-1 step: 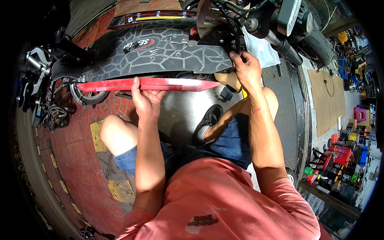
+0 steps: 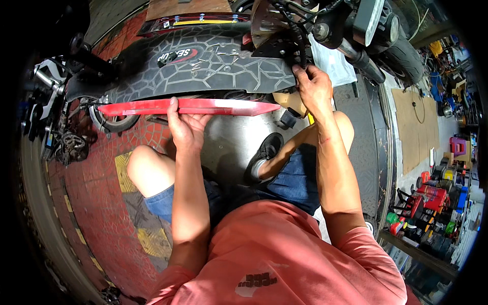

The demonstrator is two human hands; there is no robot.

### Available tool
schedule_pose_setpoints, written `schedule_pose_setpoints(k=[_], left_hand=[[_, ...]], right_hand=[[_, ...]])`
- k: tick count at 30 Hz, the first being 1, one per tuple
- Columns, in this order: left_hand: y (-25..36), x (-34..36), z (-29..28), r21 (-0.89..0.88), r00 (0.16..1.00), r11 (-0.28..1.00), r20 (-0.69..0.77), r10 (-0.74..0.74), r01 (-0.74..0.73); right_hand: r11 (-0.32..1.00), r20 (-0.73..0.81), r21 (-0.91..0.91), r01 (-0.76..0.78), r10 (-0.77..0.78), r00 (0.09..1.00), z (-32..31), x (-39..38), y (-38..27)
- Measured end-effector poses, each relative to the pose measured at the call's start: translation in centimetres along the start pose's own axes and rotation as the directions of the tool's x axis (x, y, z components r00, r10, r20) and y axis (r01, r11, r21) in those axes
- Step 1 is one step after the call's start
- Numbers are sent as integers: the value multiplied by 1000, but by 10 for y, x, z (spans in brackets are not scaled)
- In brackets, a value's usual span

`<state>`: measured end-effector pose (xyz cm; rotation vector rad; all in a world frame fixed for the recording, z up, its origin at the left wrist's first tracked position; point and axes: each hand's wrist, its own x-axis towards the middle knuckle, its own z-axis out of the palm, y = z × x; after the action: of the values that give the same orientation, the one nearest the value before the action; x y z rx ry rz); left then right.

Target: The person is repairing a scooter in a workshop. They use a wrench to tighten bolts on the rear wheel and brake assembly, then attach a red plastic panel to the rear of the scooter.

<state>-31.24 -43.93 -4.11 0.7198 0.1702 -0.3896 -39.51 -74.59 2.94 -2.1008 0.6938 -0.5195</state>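
Note:
A long, narrow red trim strip (image 2: 137, 108) with a glossy highlight lies level in front of me. My left hand (image 2: 187, 129) grips it near its middle, thumb on the front face and fingers beneath. Just beyond is the scooter's deck (image 2: 152, 81), dark grey with a cracked-stone line pattern; the strip runs along its near side. At the deck's right end my right hand (image 2: 316, 90) has thumb and forefinger closed beside a black cable bundle (image 2: 303, 48). What sits between those fingertips is hidden. Several loose screws (image 2: 223, 53) are scattered on the deck.
Past the right hand are the scooter's fork tube (image 2: 358, 58) and front wheel (image 2: 404, 60). A white plastic sheet (image 2: 330, 63) lies beside them. Below the strip's right end is a small black block (image 2: 288, 119). Flattened cardboard (image 2: 414, 132) and cluttered tools (image 2: 432, 198) are at right.

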Motion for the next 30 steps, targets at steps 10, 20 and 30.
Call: schedule_pose_setpoints(k=[10, 20, 30], left_hand=[[-1, -1, 11, -10, 999, 1000, -37, -6, 6], [6, -1, 19, 115, 998, 993, -63, -1, 9], [12, -8, 27, 158, 994, 985, -95, -53, 68]], right_hand=[[974, -232, -131, 186, -213, 949, 15, 3, 21], [789, 187, 553, -267, 195, 963, 26, -72, 29], [974, 70, -37, 221, -218, 973, 39, -68, 30]])
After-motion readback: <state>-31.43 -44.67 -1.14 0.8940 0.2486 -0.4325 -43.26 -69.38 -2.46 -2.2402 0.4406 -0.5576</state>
